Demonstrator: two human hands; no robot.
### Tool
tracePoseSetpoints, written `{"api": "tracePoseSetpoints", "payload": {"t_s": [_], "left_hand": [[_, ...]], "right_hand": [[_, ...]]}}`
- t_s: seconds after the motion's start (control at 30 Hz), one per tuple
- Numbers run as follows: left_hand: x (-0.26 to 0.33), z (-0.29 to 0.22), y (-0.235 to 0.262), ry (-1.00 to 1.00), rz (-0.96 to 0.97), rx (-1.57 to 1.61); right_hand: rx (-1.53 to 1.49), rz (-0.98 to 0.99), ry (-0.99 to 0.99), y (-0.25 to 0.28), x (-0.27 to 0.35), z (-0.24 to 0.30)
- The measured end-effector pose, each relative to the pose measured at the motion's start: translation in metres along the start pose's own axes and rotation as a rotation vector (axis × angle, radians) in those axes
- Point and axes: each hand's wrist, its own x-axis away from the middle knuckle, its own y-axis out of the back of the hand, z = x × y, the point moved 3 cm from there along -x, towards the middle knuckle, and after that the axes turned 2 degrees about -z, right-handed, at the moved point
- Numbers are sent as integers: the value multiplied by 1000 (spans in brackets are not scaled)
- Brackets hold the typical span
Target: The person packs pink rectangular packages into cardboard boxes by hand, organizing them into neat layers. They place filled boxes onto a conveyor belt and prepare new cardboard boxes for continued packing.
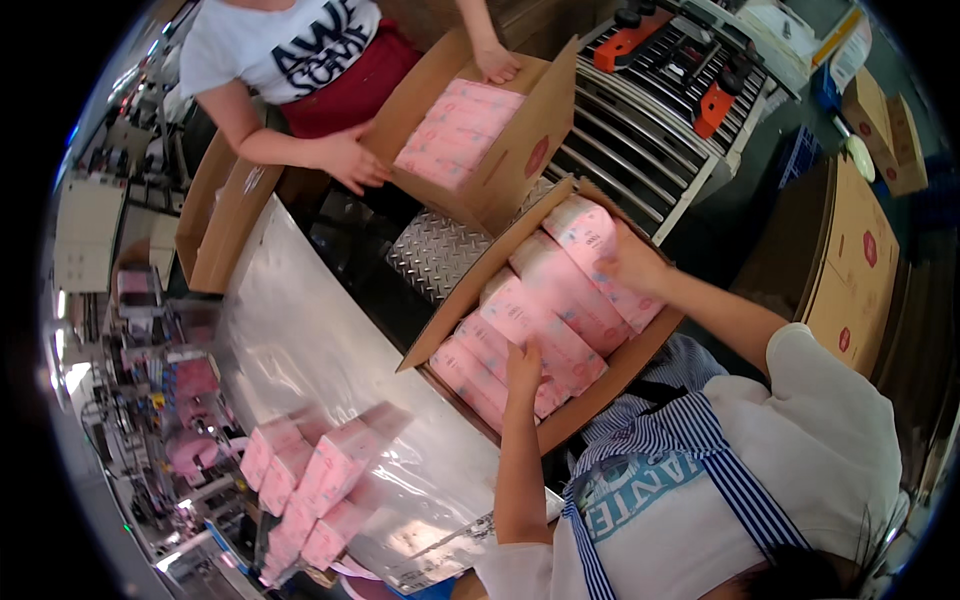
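An open cardboard box point(583, 424) stands in front of me, filled with several pink-patterned soft packs point(545, 325) laid in rows. My left hand point(523, 368) rests on the packs near the box's lower side, its fingers extended against the wrapping. Over the packs at the upper right end lies my right hand point(637, 264), fingers spread on a pink pack point(583, 230). Both hands are inside the box rim, and parts of their fingers are hard to make out against the packs.
Across from me a co-worker's hands point(355, 160) hold another carton point(490, 195) of pink packs. Loose pink packs point(335, 465) lie in a blurred heap on the metal table point(290, 330). A roller conveyor point(640, 150) runs at the far right; a closed-sided carton point(850, 270) stands at right.
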Motion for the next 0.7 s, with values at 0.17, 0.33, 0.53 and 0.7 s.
{"api": "tracePoseSetpoints", "payload": {"t_s": [0.17, 0.33, 0.53, 0.7], "left_hand": [[0, -18, -7, -449, -457, -571], [-22, -29, -41, -550, -361, -818], [-15, 12, -7, -424, -263, -647], [-16, 27, 4, -397, -250, -595]], "right_hand": [[274, 165, 386, 5, 16, 70], [260, 255, 332, -74, -56, 12], [337, -154, 513, 45, -13, 42], [289, 355, 107, 77, -34, -46]]}}
